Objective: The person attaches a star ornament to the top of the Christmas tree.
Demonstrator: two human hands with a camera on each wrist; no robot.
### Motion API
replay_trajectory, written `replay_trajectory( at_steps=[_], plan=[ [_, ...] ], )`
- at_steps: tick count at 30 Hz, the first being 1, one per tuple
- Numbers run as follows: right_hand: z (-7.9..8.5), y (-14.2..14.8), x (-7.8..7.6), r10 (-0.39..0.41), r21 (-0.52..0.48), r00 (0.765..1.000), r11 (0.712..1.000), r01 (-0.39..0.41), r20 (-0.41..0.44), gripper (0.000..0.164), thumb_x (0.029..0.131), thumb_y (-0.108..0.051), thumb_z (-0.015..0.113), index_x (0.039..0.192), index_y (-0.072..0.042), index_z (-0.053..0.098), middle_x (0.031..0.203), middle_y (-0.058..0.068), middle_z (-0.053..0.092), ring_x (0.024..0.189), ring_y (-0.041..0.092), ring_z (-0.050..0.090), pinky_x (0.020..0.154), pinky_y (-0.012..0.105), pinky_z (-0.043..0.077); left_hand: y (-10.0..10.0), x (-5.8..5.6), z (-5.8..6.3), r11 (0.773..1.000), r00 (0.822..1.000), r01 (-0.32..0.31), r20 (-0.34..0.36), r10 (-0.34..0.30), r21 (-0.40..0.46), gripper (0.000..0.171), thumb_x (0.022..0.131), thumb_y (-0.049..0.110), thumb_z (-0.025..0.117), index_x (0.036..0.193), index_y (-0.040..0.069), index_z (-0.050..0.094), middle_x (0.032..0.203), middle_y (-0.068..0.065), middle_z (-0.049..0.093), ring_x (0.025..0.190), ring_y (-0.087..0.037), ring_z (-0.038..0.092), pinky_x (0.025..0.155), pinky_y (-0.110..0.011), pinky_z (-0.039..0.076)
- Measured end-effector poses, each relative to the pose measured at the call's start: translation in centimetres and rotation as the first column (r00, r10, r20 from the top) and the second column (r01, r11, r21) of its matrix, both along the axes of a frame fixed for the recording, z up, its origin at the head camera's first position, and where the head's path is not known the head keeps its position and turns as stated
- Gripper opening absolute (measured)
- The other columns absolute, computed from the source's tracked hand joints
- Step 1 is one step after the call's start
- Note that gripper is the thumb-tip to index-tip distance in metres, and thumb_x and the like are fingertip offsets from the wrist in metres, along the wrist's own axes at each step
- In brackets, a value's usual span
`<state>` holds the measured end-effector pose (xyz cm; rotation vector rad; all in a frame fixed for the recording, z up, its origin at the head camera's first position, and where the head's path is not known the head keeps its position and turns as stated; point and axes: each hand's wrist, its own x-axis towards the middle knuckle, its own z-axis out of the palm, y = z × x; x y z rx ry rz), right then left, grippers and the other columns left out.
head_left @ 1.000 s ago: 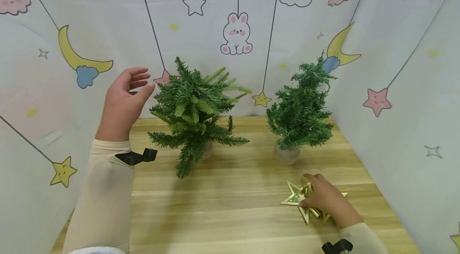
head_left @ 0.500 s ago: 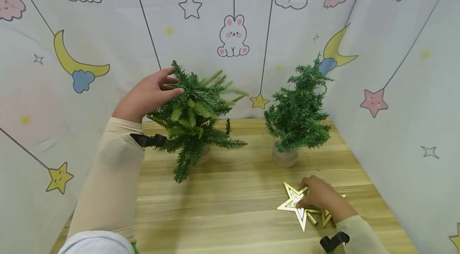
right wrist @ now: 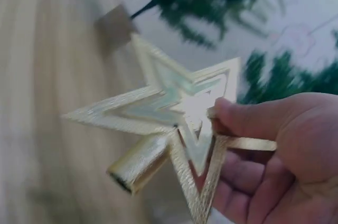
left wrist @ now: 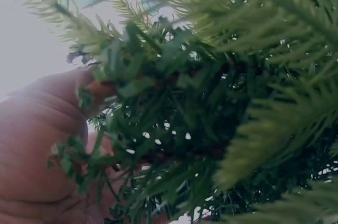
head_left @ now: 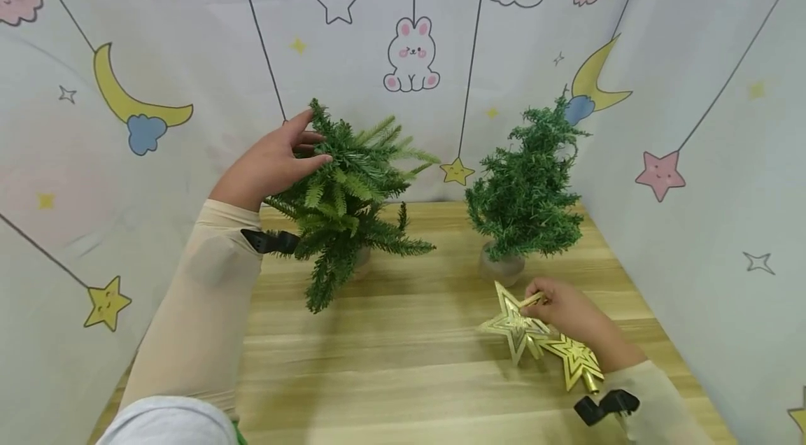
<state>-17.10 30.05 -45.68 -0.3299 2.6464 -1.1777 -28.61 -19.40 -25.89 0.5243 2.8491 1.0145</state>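
My right hand pinches a gold star tree topper by one of its points, between thumb and fingers. In the right wrist view the star topper is tilted, and its hollow tube socket sticks out at the lower left. A second gold star topper lies on the table under that hand. My left hand is at the upper left of a small artificial Christmas tree, thumb and fingers spread against its branches. Green sprigs partly cover the left hand in the left wrist view, hiding its fingertips.
Another small artificial tree stands at the back right on a round pale base. A wooden table spreads in front of both trees. Printed cloth walls enclose its back and sides.
My left hand has moved right, from beside the left tree onto its upper branches. The right hand has lifted one star topper off the table, uncovering the second.
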Motion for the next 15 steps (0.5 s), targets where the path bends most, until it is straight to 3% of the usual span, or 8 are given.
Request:
replay_trajectory(
  at_steps=[5,9,15],
  plan=[
    [7.0,-2.1,-0.7,-0.04,-0.188,0.988,0.982,0.011,-0.15,0.014,0.099,-0.009,0.07,0.102,-0.001,0.059,0.078,0.01,0.057,0.057,0.012,0.045,0.05,0.028,0.042,0.0,0.2,0.3,0.999,0.999,-0.008,-0.036,0.006,-0.046,0.094,0.104,0.047,0.059,0.168,0.022,-0.004,0.162,-0.009,0.042,0.15,-0.037,0.036,0.122,-0.058,0.027],
    [12.3,-3.6,-1.4,-0.117,-0.198,0.951,0.978,0.06,-0.287,0.017,0.102,-0.017,0.07,0.105,-0.005,0.059,0.081,0.005,0.058,0.059,0.015,0.044,0.051,0.031,0.041,0.0,0.9,0.7,0.996,0.998,-0.033,-0.049,0.03,-0.079,0.097,0.102,0.053,0.06,0.168,0.018,-0.002,0.164,-0.012,0.039,0.15,-0.038,0.036,0.12,-0.059,0.029],
    [18.8,-5.8,-2.9,-0.202,-0.289,0.906,0.953,0.093,-0.371,0.022,0.102,-0.023,0.069,0.106,-0.005,0.058,0.09,-0.002,0.067,0.076,0.018,0.059,0.066,0.027,0.051,0.7,1.6,1.1,0.996,1.0,-0.008,0.002,0.008,-0.092,0.11,0.096,0.067,0.06,0.167,0.021,-0.011,0.169,-0.012,0.028,0.156,-0.037,0.023,0.122,-0.061,0.022]
  ],
)
